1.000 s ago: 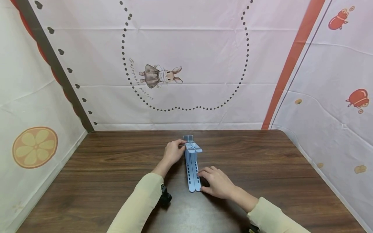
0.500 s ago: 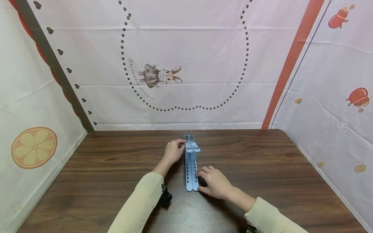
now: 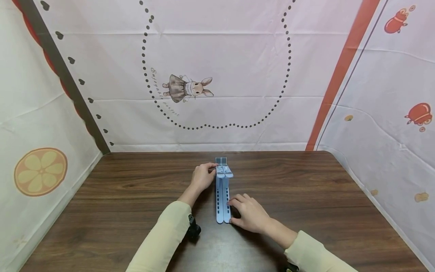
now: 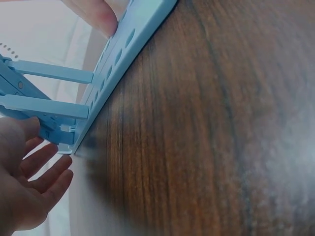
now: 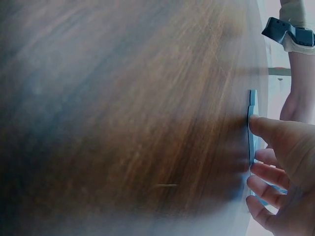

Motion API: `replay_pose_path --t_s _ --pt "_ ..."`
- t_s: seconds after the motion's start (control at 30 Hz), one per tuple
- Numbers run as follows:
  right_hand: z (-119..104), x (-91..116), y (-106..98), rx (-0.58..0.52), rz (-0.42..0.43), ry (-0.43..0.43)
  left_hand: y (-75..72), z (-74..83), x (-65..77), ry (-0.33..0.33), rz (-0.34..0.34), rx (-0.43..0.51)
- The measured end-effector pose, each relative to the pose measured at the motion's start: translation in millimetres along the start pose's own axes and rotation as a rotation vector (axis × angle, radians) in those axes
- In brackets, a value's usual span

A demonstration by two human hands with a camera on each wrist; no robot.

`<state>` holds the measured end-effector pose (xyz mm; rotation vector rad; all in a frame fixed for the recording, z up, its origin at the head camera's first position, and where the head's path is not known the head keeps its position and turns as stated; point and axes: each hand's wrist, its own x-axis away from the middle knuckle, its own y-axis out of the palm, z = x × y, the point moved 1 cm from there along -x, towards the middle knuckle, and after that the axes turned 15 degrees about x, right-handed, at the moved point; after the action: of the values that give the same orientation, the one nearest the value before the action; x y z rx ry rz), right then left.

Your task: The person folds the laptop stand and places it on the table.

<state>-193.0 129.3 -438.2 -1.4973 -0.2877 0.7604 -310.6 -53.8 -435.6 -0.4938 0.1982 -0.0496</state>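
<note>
A light blue folding laptop stand [image 3: 223, 200] stands on the table, its two slotted base rails pointing toward me side by side. Its raised arms and support plates are at the far end. My left hand [image 3: 202, 176] is at that end, fingertips against the left side. In the left wrist view its thumb [image 4: 30, 127] touches a sloping arm, with the other fingers loosely spread below. My right hand [image 3: 250, 213] is at the near end, thumb and fingertips touching the right rail's outer side. The right wrist view shows the thumb [image 5: 263, 127] on the rail's edge.
The brown wooden table [image 3: 136, 181] reaches back to a printed cloth wall [image 3: 238, 75], with more cloth at both sides. A small black camera [image 3: 193, 228] is worn on the left wrist.
The near ends of the stand's rails have shifted slightly left, and my right hand has moved left along with them. My left hand stays almost where it was.
</note>
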Motion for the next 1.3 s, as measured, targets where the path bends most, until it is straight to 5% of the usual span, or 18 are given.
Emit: replay_pose_path --t_s 0.4,0.83,1.3 --pt "8.9 -3.3 -1.5 -0.167 -0.081 0.043 -6.1 2.9 9.4 -0.020 -0.083 0.014" --pt "27.3 -14.7 3.0 -0.455 0.097 0.187 -19.0 -0.4 28.3 0.040 -0.043 0.122" --pt "46.4 -33.9 3.9 -0.551 0.139 0.374 -21.0 -2.7 39.9 0.069 -0.019 0.214"
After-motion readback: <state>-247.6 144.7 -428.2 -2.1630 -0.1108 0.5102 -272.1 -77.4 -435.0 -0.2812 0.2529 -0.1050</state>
